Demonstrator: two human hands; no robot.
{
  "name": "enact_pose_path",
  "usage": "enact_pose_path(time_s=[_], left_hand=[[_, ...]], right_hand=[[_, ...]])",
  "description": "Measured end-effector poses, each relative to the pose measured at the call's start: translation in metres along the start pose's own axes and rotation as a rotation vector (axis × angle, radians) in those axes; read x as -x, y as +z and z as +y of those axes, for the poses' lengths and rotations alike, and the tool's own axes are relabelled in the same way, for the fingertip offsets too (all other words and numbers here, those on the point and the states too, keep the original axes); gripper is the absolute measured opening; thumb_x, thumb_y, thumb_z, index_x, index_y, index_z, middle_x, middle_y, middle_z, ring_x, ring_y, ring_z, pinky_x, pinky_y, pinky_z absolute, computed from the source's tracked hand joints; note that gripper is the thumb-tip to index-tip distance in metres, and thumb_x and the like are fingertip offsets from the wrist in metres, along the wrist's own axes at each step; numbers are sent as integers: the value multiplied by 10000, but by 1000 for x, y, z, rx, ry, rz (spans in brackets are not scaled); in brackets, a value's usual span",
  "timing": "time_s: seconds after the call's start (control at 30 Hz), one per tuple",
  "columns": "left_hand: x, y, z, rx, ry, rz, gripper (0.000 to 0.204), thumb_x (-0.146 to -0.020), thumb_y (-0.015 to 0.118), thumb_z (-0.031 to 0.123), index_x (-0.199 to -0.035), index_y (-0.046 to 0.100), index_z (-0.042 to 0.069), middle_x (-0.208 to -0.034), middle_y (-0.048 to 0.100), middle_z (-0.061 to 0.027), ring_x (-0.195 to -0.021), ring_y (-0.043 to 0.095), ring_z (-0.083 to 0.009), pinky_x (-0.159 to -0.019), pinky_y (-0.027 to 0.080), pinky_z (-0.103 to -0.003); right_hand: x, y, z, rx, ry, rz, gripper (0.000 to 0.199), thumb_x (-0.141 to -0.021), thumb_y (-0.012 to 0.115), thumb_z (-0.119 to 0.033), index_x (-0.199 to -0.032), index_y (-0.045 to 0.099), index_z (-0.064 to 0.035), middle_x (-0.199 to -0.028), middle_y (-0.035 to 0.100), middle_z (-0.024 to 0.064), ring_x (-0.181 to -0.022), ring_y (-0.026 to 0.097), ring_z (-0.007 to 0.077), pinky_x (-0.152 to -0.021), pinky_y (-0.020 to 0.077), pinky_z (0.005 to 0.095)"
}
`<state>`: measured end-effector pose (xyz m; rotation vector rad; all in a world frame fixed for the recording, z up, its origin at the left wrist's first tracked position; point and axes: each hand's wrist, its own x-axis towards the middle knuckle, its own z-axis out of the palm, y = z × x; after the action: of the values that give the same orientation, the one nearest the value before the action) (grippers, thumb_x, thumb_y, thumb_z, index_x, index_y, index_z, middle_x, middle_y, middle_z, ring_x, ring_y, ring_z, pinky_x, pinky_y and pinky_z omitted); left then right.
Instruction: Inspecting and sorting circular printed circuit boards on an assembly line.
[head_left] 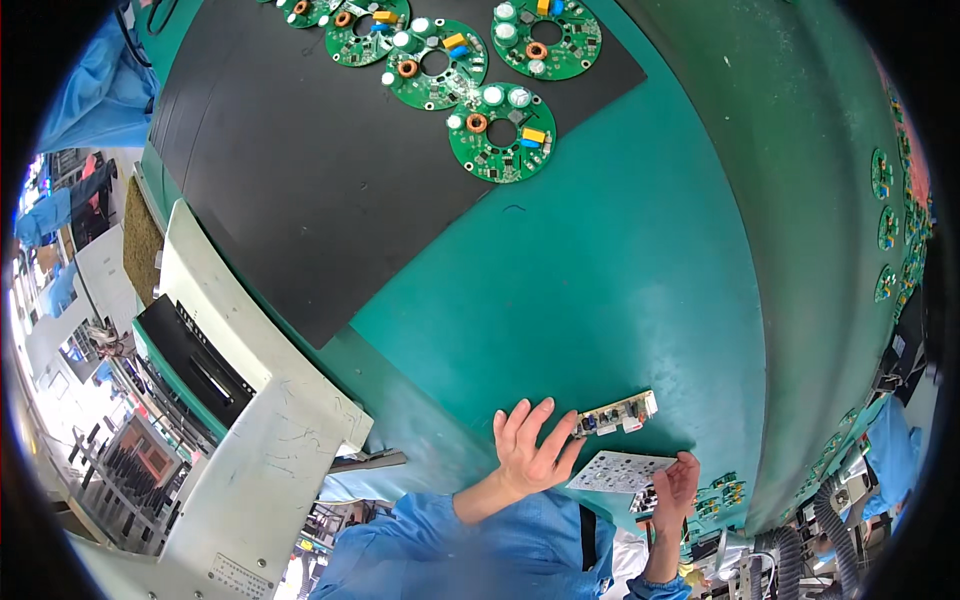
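My left hand (532,452) is held over the green mat with its fingers stretched and spread. Its index fingertip is at the left end of a small narrow circuit board (618,414) with several components; whether they touch I cannot tell. My right hand (674,492) is closed on the right edge of a flat, pale grey plate (618,472) dotted with dark holes or marks. This plate is tilted, just nearer to me than the narrow board. Part of the right fingers is hidden.
Round green circuit boards (500,134) with central holes lie at the far side, mostly on a black mat (300,180). A white machine housing (225,400) stands at left. More boards (886,228) lie along the right. Other people in blue (95,85) are at the edges.
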<state>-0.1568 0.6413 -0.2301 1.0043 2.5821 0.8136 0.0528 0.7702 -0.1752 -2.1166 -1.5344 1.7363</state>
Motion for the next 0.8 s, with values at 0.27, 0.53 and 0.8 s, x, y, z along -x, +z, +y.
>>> enact_pose_path(time_s=[0.27, 0.53, 0.8], left_hand=[[-3, -13, 2, 200, -43, -22, 534, -637, 726, 331, -1083, 644, 48, -1260, 508, -186, -1228, 402, -370, -1066, 195, -500], [-6, -19, 2, 256, -13, -19, 633, -634, 699, 316, -1149, 567, -28, -1314, 434, -243, -1245, 367, -438, -1046, 206, -566], [-7, -19, 6, 213, 40, 74, 615, -667, 691, 290, -1198, 549, 13, -1323, 430, -218, -1240, 377, -428, -1034, 257, -563]], right_hand=[[-2, -1, -7, -16, -40, -32, 454, -768, 602, 43, -1189, 443, -14, -844, 425, 1, -763, 419, 76, -687, 393, 198], [-1, -4, 2, -26, -85, -61, 445, -810, 588, 18, -1227, 433, 4, -824, 444, 4, -748, 453, 77, -696, 430, 216], [6, -1, 13, -37, -200, -95, 522, -843, 611, -32, -1309, 387, 43, -895, 498, 32, -799, 517, 103, -729, 466, 242]])
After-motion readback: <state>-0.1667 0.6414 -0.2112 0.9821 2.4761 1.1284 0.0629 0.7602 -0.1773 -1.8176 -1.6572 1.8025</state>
